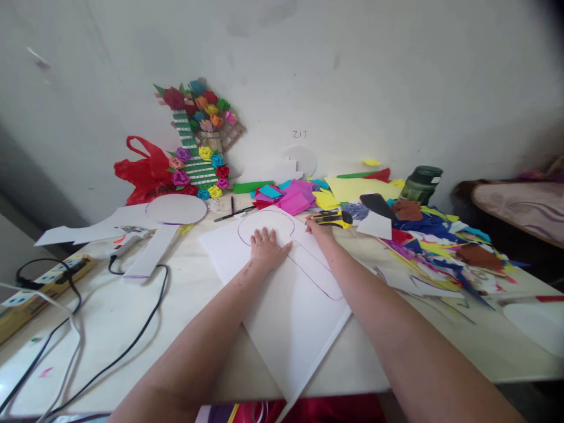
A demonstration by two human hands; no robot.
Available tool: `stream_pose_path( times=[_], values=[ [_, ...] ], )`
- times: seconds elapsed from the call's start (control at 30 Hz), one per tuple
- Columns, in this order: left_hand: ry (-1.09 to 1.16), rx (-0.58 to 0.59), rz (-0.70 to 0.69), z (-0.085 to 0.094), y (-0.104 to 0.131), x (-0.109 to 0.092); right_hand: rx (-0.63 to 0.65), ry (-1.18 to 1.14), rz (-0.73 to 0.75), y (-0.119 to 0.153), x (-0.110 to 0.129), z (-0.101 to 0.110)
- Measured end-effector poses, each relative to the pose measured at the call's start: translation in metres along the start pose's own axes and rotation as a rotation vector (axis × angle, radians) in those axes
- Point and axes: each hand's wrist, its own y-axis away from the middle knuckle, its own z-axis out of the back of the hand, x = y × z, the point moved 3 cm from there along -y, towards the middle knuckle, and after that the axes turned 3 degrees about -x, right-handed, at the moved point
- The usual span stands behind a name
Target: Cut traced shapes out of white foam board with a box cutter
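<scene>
My left hand (pixel 265 249) lies flat with fingers spread on a large white sheet (pixel 282 329). Purple lines on this sheet outline a round shape joined to a long strip. My right hand (pixel 318 228) is closed around a yellow-and-black utility knife (pixel 337 219), near the right side of the round outline. The knife's blade tip is too small to make out. To the left lies a white paper disc (pixel 176 209) above a white paper strip (pixel 152 252).
Coloured paper scraps (pixel 440 241) pile up at the right, near a dark green container (pixel 422 183). Pink paper squares (pixel 296 197) and black pens (pixel 233 214) lie beyond the sheet. Cables and a power strip (pixel 44 288) occupy the left. A paper-flower decoration (pixel 198 141) leans against the wall.
</scene>
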Motion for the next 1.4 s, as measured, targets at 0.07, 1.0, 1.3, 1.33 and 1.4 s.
stream_pose_path(
  times=[0.07,1.0,1.3,1.33,1.4],
  values=[
    [0.004,0.016,-0.022,-0.002,-0.005,0.004,-0.019,0.020,-0.018,-0.001,0.000,-0.001],
    [-0.129,-0.076,0.072,0.020,-0.019,0.025,-0.103,0.168,-0.238,0.008,0.012,-0.025],
    [-0.031,-0.034,-0.002,0.002,-0.017,0.032,-0.149,0.280,-0.236,0.025,0.038,-0.021],
    [-0.028,-0.037,-0.010,0.002,-0.021,0.034,-0.148,0.283,-0.233,0.026,0.040,-0.022],
    [-0.028,-0.044,-0.024,0.003,-0.028,0.039,-0.142,0.290,-0.227,0.025,0.041,-0.025]
  ],
)
